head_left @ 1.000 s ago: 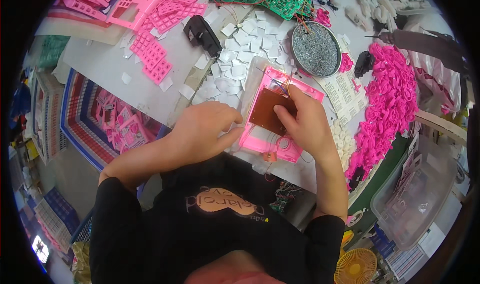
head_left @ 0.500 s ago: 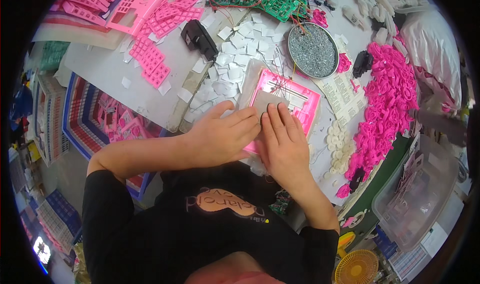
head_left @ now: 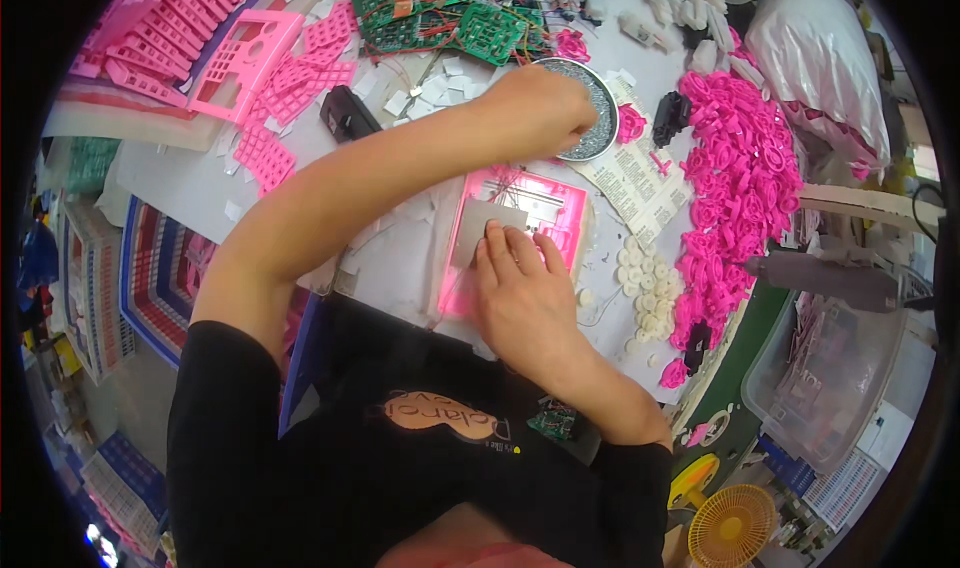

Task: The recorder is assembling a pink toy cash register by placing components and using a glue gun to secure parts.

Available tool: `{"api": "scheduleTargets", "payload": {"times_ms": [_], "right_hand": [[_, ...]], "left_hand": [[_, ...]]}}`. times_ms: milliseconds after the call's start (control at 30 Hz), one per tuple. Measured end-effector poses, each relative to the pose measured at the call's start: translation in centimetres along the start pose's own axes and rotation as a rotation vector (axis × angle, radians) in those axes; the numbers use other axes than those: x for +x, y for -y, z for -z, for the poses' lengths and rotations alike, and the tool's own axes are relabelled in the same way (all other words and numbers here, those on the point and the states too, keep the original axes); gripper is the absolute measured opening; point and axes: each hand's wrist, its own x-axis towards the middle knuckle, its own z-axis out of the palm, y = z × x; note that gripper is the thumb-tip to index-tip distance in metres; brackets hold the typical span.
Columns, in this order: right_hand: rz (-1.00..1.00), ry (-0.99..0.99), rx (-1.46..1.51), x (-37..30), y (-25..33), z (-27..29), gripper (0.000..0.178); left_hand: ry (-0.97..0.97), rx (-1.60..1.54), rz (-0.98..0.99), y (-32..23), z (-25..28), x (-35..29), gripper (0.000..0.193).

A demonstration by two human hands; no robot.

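My left hand [head_left: 540,113] reaches across the table to a round metal dish [head_left: 614,126] of small silvery screws [head_left: 596,96]. Its fingers curl down into the dish, and their tips are hidden, so I cannot make out what they pinch. Below it lies an open pink plastic casing [head_left: 570,223] with thin wires and pale strips inside. A flat grey square plate [head_left: 488,213] rests in the casing. The fingers of my right hand [head_left: 525,293] lie stretched out on that plate, pressing it from above.
Green circuit boards [head_left: 490,33] with wires lie at the back, near white paper pieces [head_left: 430,93]. Pink keypads [head_left: 262,156] and a black part [head_left: 347,116] are at left. Rightward are white discs [head_left: 648,288], a heap of pink parts [head_left: 735,178] and a hanging power screwdriver [head_left: 830,278].
My left hand has left the casing and moved up and right into the screw dish. My right hand stays on the grey plate. The whole view has shifted slightly.
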Motion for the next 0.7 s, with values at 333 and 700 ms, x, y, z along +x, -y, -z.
{"api": "scheduleTargets", "payload": {"times_ms": [333,700], "right_hand": [[-0.035,-0.075,0.063,-0.5,0.0,-0.6,0.044],[-0.013,-0.073,0.046,-0.6,0.2,-0.5,0.047]], "left_hand": [[0.210,0.282,-0.111,1.5,-4.2,2.8,0.010],[0.194,0.171,0.052,1.9,-2.6,4.1,0.018]]}}
